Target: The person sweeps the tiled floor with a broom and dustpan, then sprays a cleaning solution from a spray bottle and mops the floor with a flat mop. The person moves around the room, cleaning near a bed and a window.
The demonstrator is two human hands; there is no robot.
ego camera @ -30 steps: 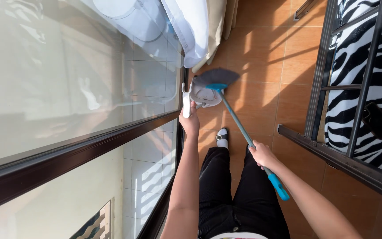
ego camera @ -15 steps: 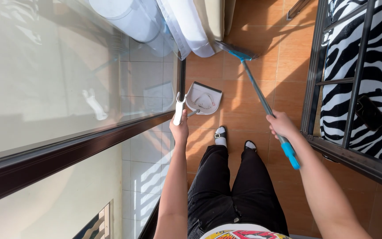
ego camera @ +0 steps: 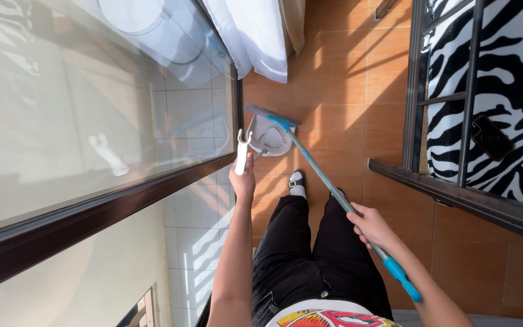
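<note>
Broom (ego camera: pixel 322 175) between hands, dustpan (ego camera: pixel 269 136) ahead

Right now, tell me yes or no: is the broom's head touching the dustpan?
Yes, the broom's head rests against the white dustpan on the tiled floor.

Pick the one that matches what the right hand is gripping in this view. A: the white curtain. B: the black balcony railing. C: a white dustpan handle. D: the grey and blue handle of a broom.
D: the right hand is closed around the broom handle, a grey shaft with a blue grip at its end, while the left hand holds the white dustpan handle.
</note>
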